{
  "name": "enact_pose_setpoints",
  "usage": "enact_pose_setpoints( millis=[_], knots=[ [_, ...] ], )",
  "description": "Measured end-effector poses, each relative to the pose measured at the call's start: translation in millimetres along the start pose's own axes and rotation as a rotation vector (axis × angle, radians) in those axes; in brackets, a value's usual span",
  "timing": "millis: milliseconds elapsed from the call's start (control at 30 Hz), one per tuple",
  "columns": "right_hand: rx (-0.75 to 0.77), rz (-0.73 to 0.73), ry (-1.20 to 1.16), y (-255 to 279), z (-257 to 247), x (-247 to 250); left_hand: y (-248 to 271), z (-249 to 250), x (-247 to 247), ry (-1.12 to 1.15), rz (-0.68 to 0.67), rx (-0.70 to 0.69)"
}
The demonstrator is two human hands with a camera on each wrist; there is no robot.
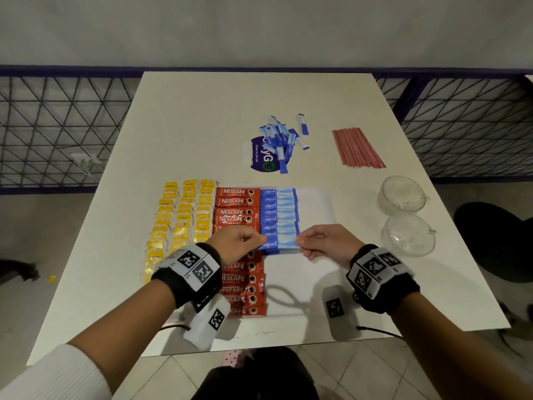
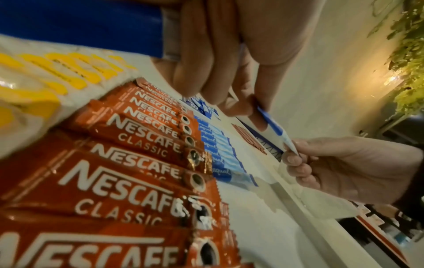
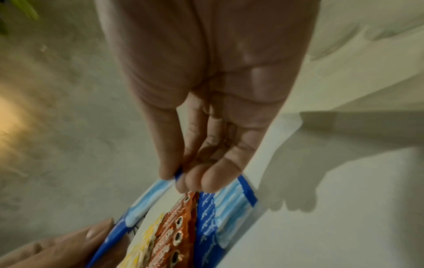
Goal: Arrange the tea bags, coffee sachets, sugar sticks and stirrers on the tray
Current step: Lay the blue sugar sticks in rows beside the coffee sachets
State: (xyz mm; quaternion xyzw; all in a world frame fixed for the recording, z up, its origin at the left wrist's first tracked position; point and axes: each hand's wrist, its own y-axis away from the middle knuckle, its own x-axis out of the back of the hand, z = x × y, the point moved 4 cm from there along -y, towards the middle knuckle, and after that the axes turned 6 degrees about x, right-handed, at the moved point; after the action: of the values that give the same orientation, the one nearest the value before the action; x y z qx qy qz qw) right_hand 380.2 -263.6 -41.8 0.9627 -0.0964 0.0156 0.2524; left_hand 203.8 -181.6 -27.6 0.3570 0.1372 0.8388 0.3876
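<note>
Two hands held a single blue sugar stick (image 1: 281, 244) by its ends above the white tray (image 1: 317, 203), the left hand (image 1: 236, 243) pinching the dark-blue end and the right hand (image 1: 324, 243) pinching the pale end between thumb and fingertips; both wrists wore black bands with square printed markers. The stick hung level at the near end of the row of blue sugar sticks (image 1: 278, 215) already laid side by side on the tray. To the left of that row on the tray ran a column of red coffee sachets (image 1: 238, 215), reaching from the tray's far edge to its near edge, and left of those lay three columns of yellow-tagged tea bags (image 1: 180, 215). Right of the tray, two clear glass cups (image 1: 403, 215) stood on the white counter (image 1: 202, 116), one nearer and one farther. Beyond the tray's far edge, a loose heap of blue sugar sticks (image 1: 281, 137) lay partly over a purple sticker (image 1: 264, 157) on the counter, and to the right of that heap, a bundle of red stirrers (image 1: 356, 150) lay flat on the counter, apart from the tray. Behind the counter, a dark-blue metal railing (image 1: 57, 125) ran across the view.
</note>
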Motion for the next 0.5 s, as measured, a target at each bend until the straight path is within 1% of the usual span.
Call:
enact_pose_setpoints(
  millis=[133,300,500],
  knots=[
    [-0.080,0.018,-0.018,3.7,12.6,4.9,-5.8,-2.6,-5.2,-0.115,0.012,0.002],
    [-0.108,0.053,-0.007,9.0,25.2,13.4,-11.9,1.6,-4.8,-0.257,0.047,0.012],
    [-0.181,0.052,0.062,9.4,37.7,6.9,-15.3,4.1,-11.2,-0.426,0.025,0.031]
  ],
)
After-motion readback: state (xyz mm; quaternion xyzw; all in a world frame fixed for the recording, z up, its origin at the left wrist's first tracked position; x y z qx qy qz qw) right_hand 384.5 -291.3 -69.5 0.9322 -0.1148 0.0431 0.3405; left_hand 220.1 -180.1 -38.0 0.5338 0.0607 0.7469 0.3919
